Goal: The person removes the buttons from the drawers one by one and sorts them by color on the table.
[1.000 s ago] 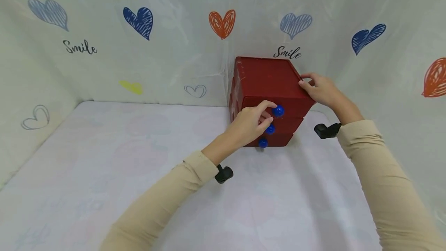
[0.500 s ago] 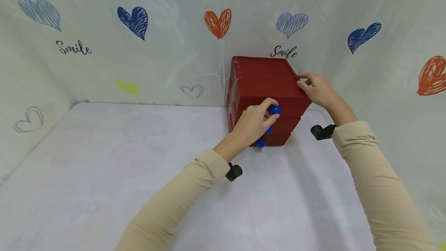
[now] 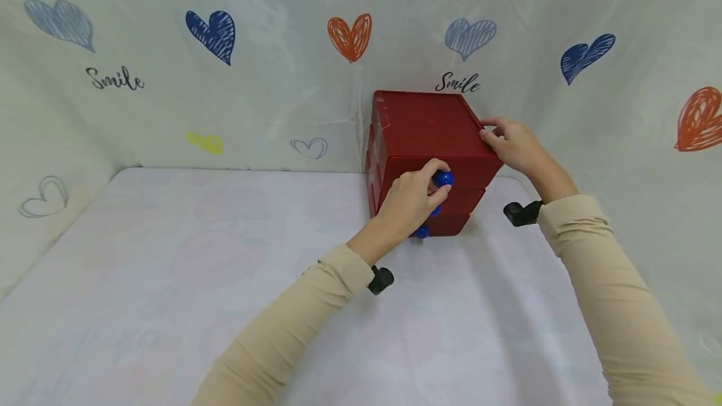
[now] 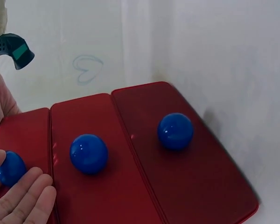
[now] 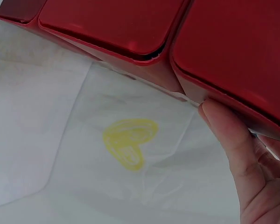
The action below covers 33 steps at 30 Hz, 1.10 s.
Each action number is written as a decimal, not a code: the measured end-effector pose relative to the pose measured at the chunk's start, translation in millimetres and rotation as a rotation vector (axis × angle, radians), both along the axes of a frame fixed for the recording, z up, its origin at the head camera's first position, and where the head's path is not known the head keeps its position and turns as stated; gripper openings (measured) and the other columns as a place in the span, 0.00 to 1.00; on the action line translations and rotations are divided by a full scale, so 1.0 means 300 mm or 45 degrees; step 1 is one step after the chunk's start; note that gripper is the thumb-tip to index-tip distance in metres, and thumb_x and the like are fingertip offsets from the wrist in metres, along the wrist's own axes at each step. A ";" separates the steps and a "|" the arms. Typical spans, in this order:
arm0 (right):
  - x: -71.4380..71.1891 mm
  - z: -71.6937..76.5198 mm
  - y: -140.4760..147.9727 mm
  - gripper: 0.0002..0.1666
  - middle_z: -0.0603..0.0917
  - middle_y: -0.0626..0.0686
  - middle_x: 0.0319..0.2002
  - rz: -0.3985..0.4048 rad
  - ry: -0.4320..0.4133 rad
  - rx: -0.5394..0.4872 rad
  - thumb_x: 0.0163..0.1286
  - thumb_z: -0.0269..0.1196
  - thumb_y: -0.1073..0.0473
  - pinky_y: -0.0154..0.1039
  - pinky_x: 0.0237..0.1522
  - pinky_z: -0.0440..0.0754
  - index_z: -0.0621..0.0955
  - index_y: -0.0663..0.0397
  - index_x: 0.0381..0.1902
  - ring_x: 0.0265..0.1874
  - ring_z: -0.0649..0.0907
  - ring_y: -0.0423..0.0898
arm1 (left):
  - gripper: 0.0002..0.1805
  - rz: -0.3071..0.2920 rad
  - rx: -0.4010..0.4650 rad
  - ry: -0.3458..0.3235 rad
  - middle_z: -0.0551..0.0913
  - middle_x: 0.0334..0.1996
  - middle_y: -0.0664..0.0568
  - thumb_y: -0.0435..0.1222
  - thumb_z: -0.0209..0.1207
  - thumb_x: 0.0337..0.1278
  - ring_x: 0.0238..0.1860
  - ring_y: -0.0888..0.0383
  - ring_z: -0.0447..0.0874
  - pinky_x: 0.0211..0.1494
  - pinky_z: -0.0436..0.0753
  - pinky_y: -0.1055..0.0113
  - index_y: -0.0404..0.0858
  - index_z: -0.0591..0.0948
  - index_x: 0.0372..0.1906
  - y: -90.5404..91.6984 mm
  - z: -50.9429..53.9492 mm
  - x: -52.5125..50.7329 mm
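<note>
A red drawer box with three stacked drawers stands against the back wall, each drawer front bearing a round blue knob. My left hand pinches the top knob between thumb and fingers. Below it, the middle knob and the bottom knob show whole in the left wrist view; in the head view the hand partly covers them. All three drawers look pushed in. At the box's upper right edge, my right hand holds the side, its thumb pressed against the wall of the box.
A white table spreads to the left and front of the box. Behind it hangs a pale curtain printed with hearts and lettering. A dark wrist camera juts from the left wrist, another camera from the right.
My left hand has moved right and its thumb and fingers have closed round the top knob. The right hand keeps its place on the box. The head view has shifted slightly.
</note>
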State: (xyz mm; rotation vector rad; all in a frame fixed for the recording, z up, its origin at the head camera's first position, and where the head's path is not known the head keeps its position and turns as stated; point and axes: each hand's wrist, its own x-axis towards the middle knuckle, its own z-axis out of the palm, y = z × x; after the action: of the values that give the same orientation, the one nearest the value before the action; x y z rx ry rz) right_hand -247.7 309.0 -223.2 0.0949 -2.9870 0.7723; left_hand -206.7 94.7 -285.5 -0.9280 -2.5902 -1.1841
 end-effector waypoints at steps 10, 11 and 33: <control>0.000 -0.002 0.002 0.30 0.74 0.70 0.51 0.012 0.026 0.022 0.74 0.43 0.49 0.57 0.49 0.78 0.62 0.62 0.67 0.45 0.78 0.62 | 0.19 0.023 -0.028 0.061 0.85 0.42 0.52 0.42 0.55 0.62 0.35 0.62 0.83 0.37 0.81 0.74 0.46 0.71 0.57 0.002 -0.016 0.019; 0.001 -0.002 0.003 0.30 0.74 0.70 0.52 0.014 0.026 0.021 0.74 0.43 0.49 0.57 0.49 0.78 0.62 0.61 0.67 0.45 0.78 0.62 | 0.19 0.021 -0.029 0.068 0.85 0.42 0.52 0.42 0.56 0.62 0.35 0.62 0.83 0.37 0.81 0.74 0.46 0.71 0.57 0.003 -0.017 0.021; 0.007 0.003 0.003 0.32 0.72 0.69 0.55 0.027 0.022 -0.004 0.74 0.43 0.47 0.59 0.52 0.76 0.60 0.59 0.68 0.49 0.76 0.64 | 0.18 -0.020 0.002 0.132 0.85 0.41 0.53 0.42 0.57 0.61 0.37 0.62 0.84 0.34 0.78 0.81 0.45 0.72 0.55 -0.011 -0.025 0.079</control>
State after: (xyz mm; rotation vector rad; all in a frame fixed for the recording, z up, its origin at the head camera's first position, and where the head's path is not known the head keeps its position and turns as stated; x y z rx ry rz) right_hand -245.4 310.0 -222.2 0.1331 -2.9735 0.7738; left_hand -183.1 91.6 -293.0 -0.9839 -2.5053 -1.1102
